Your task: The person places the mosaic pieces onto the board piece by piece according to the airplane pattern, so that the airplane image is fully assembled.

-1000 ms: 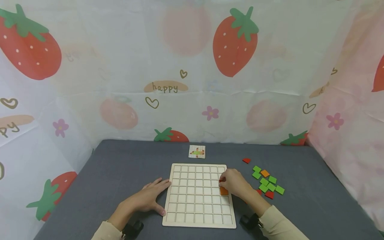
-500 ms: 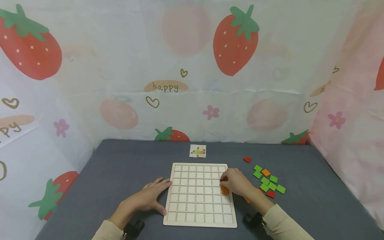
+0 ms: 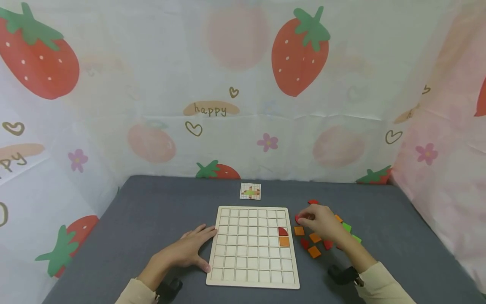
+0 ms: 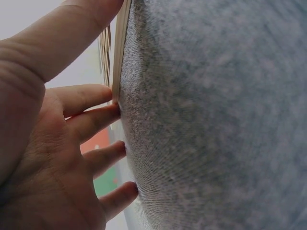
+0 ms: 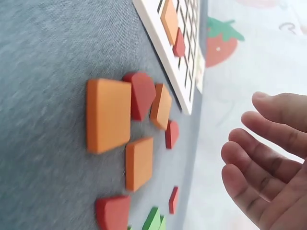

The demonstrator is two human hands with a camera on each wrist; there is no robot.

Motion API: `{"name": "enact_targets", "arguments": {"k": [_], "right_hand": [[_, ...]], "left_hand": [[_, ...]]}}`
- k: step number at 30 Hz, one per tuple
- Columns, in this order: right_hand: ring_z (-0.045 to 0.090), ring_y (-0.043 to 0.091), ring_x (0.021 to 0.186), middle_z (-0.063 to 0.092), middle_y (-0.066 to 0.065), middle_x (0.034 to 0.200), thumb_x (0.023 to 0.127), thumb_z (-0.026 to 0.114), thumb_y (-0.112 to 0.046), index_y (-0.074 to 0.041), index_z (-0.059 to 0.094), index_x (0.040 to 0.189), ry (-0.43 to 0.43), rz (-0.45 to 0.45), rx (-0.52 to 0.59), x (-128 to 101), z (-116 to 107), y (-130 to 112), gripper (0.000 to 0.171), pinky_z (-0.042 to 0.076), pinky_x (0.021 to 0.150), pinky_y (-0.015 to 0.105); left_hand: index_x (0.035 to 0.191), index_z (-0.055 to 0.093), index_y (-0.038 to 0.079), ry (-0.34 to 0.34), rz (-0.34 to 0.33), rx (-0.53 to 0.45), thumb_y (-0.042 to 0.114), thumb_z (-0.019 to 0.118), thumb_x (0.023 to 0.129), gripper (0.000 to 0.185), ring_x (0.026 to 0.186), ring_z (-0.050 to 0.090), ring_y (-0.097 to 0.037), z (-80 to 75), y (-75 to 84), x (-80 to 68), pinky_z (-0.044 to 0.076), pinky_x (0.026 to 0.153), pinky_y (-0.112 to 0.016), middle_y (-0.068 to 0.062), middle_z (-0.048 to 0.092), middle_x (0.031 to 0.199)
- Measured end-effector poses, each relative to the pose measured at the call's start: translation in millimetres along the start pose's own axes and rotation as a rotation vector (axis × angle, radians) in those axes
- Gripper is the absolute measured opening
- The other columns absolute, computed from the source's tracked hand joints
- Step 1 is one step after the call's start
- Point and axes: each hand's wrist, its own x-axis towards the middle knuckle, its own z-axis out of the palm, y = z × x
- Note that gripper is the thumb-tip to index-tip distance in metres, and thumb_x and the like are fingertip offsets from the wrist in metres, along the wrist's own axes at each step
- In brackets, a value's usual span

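Note:
A white gridded board (image 3: 243,247) lies on the grey cloth, with a red quarter-round tile (image 3: 282,231) and an orange square tile (image 3: 284,241) in its right column. My left hand (image 3: 186,251) rests at the board's left edge, fingers spread and fingertips touching the rim. Over the loose tiles hovers my right hand (image 3: 322,221), nearest a red tile (image 3: 297,218). In the right wrist view its fingers curve loosely, apart from the tiles, with nothing between them. Below it lie orange squares such as the loose orange tile (image 5: 109,115), red pieces and green tiles (image 3: 346,227), partly hidden.
A small picture card (image 3: 250,191) with a coloured grid pattern lies behind the board. Another red tile (image 3: 313,202) sits farther back on the right. A white strawberry-print curtain (image 3: 228,139) hangs at the table's far edge.
My right hand has left the board and moved right, above the loose tiles. The red quarter-round tile in the board is now uncovered. My left hand has stayed in place.

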Motion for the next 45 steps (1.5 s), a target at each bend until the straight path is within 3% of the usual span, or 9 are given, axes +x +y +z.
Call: {"name": "enact_targets", "arguments": {"k": [5, 12, 19, 32, 45], "right_hand": [[0.055, 0.008, 0.075, 0.062, -0.002, 0.087, 0.084, 0.062, -0.02, -0.011, 0.069, 0.095, 0.045, -0.017, -0.041, -13, -7, 6, 0.016, 0.045, 0.062, 0.021], [0.055, 0.008, 0.076, 0.062, -0.003, 0.089, 0.083, 0.063, -0.022, -0.011, 0.069, 0.097, 0.032, 0.067, -0.029, -32, -18, 13, 0.018, 0.046, 0.063, 0.022], [0.052, 0.005, 0.071, 0.06, -0.005, 0.081, 0.08, 0.067, -0.021, -0.01, 0.07, 0.092, 0.079, 0.082, -0.119, -48, -24, 24, 0.017, 0.043, 0.058, 0.021], [0.053, 0.006, 0.069, 0.061, -0.002, 0.083, 0.078, 0.068, -0.023, -0.009, 0.07, 0.093, 0.053, 0.186, -0.131, -72, -27, 47, 0.021, 0.042, 0.055, 0.021], [0.052, 0.007, 0.072, 0.057, -0.004, 0.077, 0.077, 0.068, -0.023, -0.011, 0.069, 0.096, 0.014, 0.239, -0.134, -78, -27, 53, 0.022, 0.04, 0.055, 0.022]], "left_hand": [[0.142, 0.03, 0.014, 0.001, 0.003, 0.003, 0.049, 0.076, 0.057, 0.103, 0.14, 0.015, -0.034, 0.1, -0.1, 0.3, 0.015, 0.105, -0.06, -0.008, 0.029, 0.148], [0.142, 0.029, 0.014, -0.004, 0.01, -0.01, 0.049, 0.076, 0.057, 0.103, 0.14, 0.013, -0.034, -0.5, 0.6, 0.6, 0.014, 0.105, -0.06, -0.008, 0.028, 0.148], [0.142, 0.029, 0.013, 0.0, 0.02, -0.007, 0.049, 0.076, 0.057, 0.103, 0.14, 0.014, -0.035, -0.7, 0.4, 0.7, 0.014, 0.105, -0.06, -0.008, 0.028, 0.148], [0.142, 0.029, 0.012, -0.005, 0.012, -0.024, 0.047, 0.076, 0.057, 0.103, 0.14, 0.014, -0.035, -1.5, 2.8, -2.4, 0.014, 0.105, -0.061, -0.008, 0.029, 0.148], [0.142, 0.029, 0.013, 0.005, 0.007, -0.024, 0.045, 0.077, 0.057, 0.103, 0.14, 0.014, -0.035, -2.3, 4.1, -4.0, 0.014, 0.105, -0.061, -0.009, 0.029, 0.148]]}}
